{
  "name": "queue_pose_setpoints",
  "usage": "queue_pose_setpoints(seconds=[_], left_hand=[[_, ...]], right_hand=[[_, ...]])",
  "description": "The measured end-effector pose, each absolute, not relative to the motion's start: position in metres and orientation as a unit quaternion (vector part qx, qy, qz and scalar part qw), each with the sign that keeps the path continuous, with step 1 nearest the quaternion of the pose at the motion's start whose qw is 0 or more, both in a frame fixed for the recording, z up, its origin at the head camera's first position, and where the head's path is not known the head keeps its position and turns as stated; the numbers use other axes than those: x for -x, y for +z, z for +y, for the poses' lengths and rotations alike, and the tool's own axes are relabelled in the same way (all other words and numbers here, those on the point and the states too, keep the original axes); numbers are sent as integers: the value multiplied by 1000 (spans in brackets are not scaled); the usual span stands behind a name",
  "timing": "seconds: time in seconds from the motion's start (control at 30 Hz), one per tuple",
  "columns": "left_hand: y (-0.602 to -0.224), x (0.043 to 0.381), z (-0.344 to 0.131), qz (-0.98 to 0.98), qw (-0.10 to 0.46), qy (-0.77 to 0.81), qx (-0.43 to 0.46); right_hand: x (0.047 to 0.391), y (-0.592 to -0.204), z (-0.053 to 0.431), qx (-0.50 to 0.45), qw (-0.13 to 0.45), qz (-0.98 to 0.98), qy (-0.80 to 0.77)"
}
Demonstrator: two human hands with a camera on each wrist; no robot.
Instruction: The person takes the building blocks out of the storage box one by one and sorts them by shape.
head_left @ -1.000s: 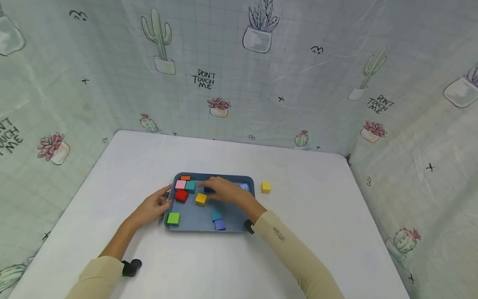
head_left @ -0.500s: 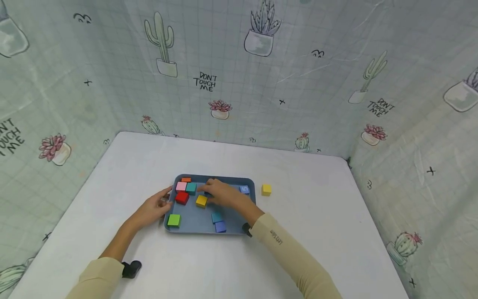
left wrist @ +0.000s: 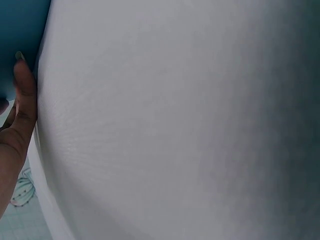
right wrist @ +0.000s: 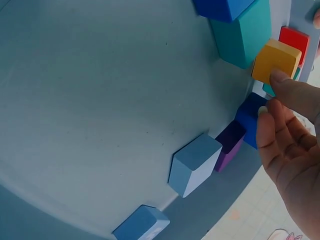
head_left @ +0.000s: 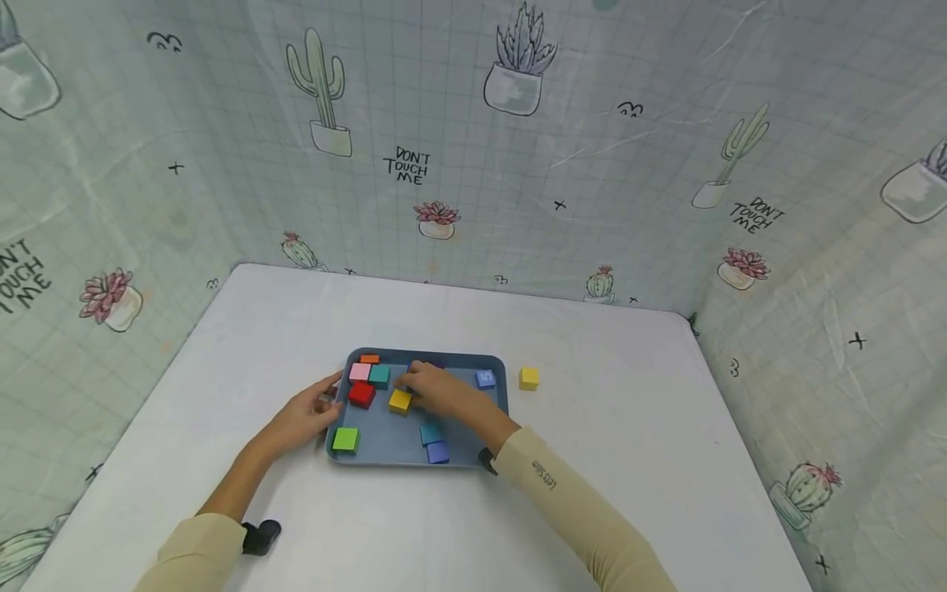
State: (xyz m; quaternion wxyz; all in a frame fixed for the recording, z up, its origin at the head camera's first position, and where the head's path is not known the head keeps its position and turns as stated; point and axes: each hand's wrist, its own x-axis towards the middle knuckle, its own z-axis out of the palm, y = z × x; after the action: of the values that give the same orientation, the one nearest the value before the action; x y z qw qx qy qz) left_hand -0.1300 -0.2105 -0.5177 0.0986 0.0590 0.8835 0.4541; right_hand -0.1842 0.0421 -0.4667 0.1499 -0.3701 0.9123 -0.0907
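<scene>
A blue-grey tray [head_left: 385, 456] lies on the white table, with wooden blocks inside. My left hand [head_left: 307, 411] holds its left edge, fingers and thumb at the rim; in the left wrist view the thumb lies against the tray's side. My right hand [head_left: 444, 393] reaches over the back middle of the tray. Its thumb overlaps a yellow block [right wrist: 276, 61] in the right wrist view, and its fingertips are at a blue block [right wrist: 249, 115]; whether they touch is unclear. Thumb and fingers stand apart. A purple block [right wrist: 230, 143] sits beside the blue one, partly hidden by the hand in the head view.
Pink [head_left: 360, 372], teal [head_left: 380, 376], orange [head_left: 370, 358] and red [head_left: 362, 395] blocks cluster at the tray's back left. A green block [head_left: 345, 440] sits front left. A light blue numbered block [head_left: 485, 379] is at right. Outside, a yellow block [head_left: 528, 378] stands on the table.
My right hand has shifted slightly; the dark blue block under its fingers is now mostly hidden, and purple shows behind the hand. The left hand stays at the tray's edge.
</scene>
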Motion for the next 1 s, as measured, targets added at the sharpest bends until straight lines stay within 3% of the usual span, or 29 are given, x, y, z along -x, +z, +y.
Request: queue_pose_setpoints(seconds=[0.33, 1.0], left_hand=[[-518, 129, -209, 879, 100, 463, -60], [-510, 126, -208, 894, 93, 433, -61]], right_hand=[[181, -463, 44, 378, 196, 896, -128], [182, -466, 53, 342, 206, 906, -138]])
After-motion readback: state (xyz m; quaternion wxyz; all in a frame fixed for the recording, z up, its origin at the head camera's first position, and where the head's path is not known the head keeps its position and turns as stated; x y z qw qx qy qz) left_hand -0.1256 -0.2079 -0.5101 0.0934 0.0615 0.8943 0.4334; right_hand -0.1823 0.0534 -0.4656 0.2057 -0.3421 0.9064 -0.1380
